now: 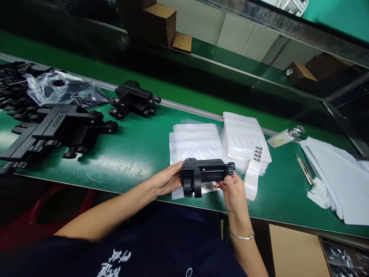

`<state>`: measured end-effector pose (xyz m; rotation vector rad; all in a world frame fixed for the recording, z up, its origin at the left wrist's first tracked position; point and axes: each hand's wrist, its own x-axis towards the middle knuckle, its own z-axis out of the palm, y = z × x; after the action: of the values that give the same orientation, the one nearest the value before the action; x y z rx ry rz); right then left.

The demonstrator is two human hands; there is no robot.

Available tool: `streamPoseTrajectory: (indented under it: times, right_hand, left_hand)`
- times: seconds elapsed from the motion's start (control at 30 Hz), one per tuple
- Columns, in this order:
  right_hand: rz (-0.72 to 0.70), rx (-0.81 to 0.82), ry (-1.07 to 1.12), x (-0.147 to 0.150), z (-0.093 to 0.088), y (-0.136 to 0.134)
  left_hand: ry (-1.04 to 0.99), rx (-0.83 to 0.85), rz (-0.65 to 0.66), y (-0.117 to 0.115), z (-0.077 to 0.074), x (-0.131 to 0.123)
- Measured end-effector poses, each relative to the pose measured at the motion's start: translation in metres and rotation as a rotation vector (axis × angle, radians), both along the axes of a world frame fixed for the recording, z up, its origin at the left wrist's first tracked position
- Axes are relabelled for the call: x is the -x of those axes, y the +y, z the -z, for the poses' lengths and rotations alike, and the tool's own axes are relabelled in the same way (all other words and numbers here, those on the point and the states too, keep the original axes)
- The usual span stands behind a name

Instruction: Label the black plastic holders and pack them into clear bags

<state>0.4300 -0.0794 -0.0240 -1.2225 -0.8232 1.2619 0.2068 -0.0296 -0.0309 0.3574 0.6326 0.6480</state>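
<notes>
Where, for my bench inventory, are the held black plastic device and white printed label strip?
Held black plastic device (210, 173), head view: middle of its body.
White printed label strip (254, 171), head view: blank part.

Two grips (168, 180) (236, 192), one held device (196, 171), two bag stacks (196, 144) (243, 134), one bottle (281, 139)

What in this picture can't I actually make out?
Head view, hidden: some fingers of the left hand, behind the held black device.
Head view, too small: the print on the label strip and the small lettering on the bottle.
Head view, cut off: the white sheets, by the right edge.
</notes>
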Motion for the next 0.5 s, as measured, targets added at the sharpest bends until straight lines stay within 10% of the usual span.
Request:
streamPoseTrajectory:
  times: [0.3,0.5]
  right_hand:
    - [-0.139,-0.333,-0.769,0.039,-0.036,-0.010]
    - [-0.228,-0.400,-0.790,0.032,-0.043,-0.008]
  left_hand:
    - [0.175,0.094,-0.026,0.025,0.006,-0.005]
    - [0.178,0.064,-0.021,0.027,-0.005,-0.010]
